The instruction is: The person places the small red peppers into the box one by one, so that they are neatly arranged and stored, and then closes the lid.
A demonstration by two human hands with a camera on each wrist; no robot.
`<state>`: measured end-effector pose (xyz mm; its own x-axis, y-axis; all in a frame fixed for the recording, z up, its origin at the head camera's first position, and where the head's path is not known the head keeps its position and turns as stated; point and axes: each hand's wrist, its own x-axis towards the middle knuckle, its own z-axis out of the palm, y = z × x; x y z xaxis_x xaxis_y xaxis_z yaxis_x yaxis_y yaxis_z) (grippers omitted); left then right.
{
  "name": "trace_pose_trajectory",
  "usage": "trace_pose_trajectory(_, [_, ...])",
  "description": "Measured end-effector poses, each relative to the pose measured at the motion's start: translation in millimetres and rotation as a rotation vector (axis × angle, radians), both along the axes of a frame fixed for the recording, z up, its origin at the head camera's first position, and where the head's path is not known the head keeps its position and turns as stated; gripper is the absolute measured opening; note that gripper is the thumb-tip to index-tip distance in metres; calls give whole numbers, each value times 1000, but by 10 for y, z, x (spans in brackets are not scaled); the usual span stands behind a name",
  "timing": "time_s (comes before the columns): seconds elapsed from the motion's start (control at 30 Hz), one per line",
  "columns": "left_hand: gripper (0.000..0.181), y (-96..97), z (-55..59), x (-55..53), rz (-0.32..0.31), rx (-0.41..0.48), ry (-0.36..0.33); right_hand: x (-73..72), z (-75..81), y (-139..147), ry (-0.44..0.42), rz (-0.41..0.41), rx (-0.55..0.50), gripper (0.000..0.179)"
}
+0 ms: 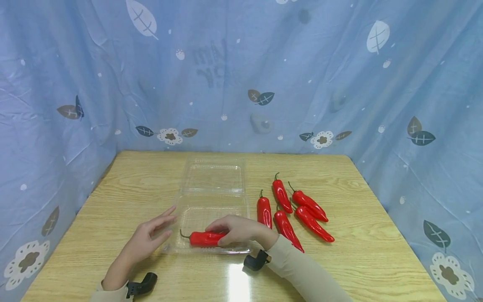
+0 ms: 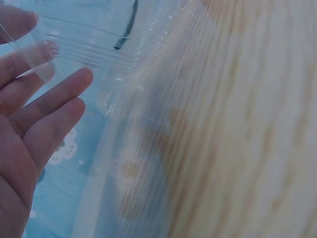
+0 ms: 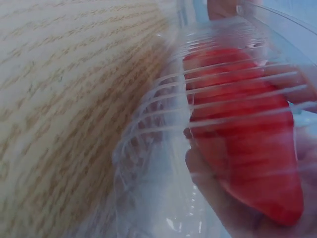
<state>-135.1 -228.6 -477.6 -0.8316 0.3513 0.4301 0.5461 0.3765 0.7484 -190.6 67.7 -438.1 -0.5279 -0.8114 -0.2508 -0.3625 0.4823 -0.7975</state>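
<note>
Head shows the held pepper (image 1: 203,239), stem (image 1: 184,236) included; right wrist, its tip (image 3: 286,210).

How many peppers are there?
6: one pepper in the clear box, gripped by the right hand; on the table right of the box, one nearest, one at the back, one in front and two farthest right. The right arm could hide more.
</note>
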Motion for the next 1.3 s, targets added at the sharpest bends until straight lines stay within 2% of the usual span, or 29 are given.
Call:
trace_pose_trajectory(0.3, [34,-7,-20,-5,1,3,-1,-5,-34,-42,-10,7,15,48])
trace_pose_trajectory(0.67, [35,-12,-29,-15,-33,23,1,-7,-34,-54,-101,-4,2,50])
trace_pose_trajectory(0.97, [34,-15,-21,-12,-31,19,-8,-21,-30,-43,-142,-21,-6,52])
trace_pose_trajectory(1.3, [35,-22,-23,-14,-33,21,-15,-24,-51,-65,-138,-54,-12,51])
